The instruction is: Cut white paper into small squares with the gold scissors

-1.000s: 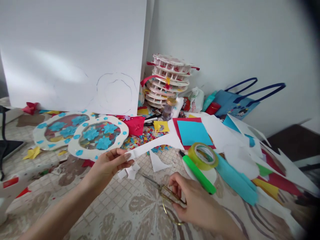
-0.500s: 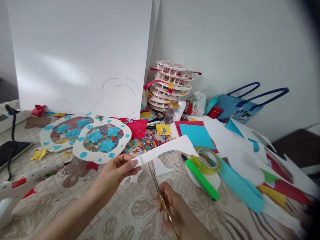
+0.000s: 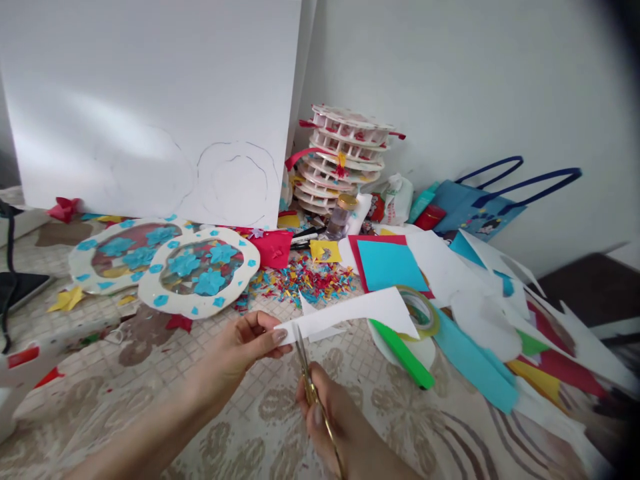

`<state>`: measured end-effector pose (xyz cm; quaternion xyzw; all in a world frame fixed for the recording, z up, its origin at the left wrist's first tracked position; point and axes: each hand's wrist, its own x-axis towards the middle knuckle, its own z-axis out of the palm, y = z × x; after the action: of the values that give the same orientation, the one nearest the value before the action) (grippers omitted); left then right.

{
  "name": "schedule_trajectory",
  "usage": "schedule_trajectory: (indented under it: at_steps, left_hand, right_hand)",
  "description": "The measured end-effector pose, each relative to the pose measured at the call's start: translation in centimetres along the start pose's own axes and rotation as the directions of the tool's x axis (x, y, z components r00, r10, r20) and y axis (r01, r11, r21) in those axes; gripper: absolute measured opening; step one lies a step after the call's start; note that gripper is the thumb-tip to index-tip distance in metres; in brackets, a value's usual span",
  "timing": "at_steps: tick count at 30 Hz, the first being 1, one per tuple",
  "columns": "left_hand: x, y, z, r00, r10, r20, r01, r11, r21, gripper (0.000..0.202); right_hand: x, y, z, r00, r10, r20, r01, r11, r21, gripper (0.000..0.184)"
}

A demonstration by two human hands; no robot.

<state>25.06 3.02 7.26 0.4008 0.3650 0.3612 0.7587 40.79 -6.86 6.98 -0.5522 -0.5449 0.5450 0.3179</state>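
My left hand [image 3: 255, 340] pinches the narrow left end of a white paper strip [image 3: 350, 315] between thumb and fingers. The strip widens to the right and has a curved lower edge. Gold-handled scissors [image 3: 311, 387] are in my right hand [image 3: 335, 417], fingers wrapped round the handles. Their blades point up and straddle the strip close to my left fingertips. Behind the strip lies a white paper offcut [image 3: 325, 333] on the patterned cloth, partly hidden.
Left are two white flower-shaped frames [image 3: 150, 301] with blue flowers. Colored paper bits [image 3: 310, 280] lie mid-table. To the right are a green cutter [image 3: 405, 357], yellow tape [image 3: 431, 317] and blue paper [image 3: 475, 367]. Behind stand a tiered white model [image 3: 345, 160], a jar [image 3: 341, 217] and a blue bag [image 3: 475, 207].
The scissors have moved up and left, from below the strip to having their blades across it. The strip's free end has shifted right and slightly down in view.
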Motion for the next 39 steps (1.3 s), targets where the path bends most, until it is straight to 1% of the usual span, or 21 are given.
schedule_trajectory:
  at_steps: [7,12,17,24,28,31,34,37,39]
  left_hand:
    - [-0.1,-0.6,0.0,0.999,0.004,0.043,-0.006,0.998,0.057,0.015]
    - [0.0,-0.6,0.2,1.0,-0.003,0.017,0.002,0.998,0.068,0.017]
    - [-0.1,-0.3,0.4,1.0,-0.029,-0.006,0.03,0.997,0.075,0.02]
    - [-0.2,-0.1,0.6,1.0,-0.022,0.0,0.022,0.994,0.104,0.017]
    - [-0.2,-0.1,0.7,1.0,-0.029,-0.008,0.029,0.994,0.104,0.017]
    - [-0.3,-0.2,0.7,0.999,-0.043,-0.015,0.044,0.994,0.104,0.018]
    - [-0.3,-0.2,0.6,0.999,-0.05,0.0,0.049,0.993,0.111,0.017]
    - [-0.3,-0.1,0.5,0.998,-0.054,0.012,0.052,0.992,0.113,0.017]
    - [-0.2,-0.2,0.5,0.998,-0.064,0.001,0.064,0.991,0.115,0.018]
  right_hand:
    - [0.1,-0.1,0.2,0.999,0.041,-0.023,-0.041,0.999,0.01,0.039]
    - [-0.2,-0.2,0.1,0.998,0.061,0.002,-0.061,0.998,0.028,0.045]
    - [-0.2,0.1,0.4,0.997,0.073,0.02,-0.074,0.995,0.062,0.048]
    - [-0.2,-0.1,0.3,0.998,0.059,0.001,-0.059,0.996,0.062,0.046]
    - [-0.3,-0.1,0.2,0.997,0.074,0.016,-0.075,0.995,0.063,0.044]
    - [-0.3,0.2,0.4,0.997,0.073,0.019,-0.074,0.995,0.063,0.047]
    - [-0.2,0.7,0.8,0.999,0.053,0.003,-0.053,0.997,0.056,0.055]
    - [0.0,1.6,1.3,1.0,0.014,-0.024,-0.013,0.999,0.04,0.062]
    - [0.1,2.2,1.7,0.999,0.002,-0.033,0.0,0.998,0.055,0.063]
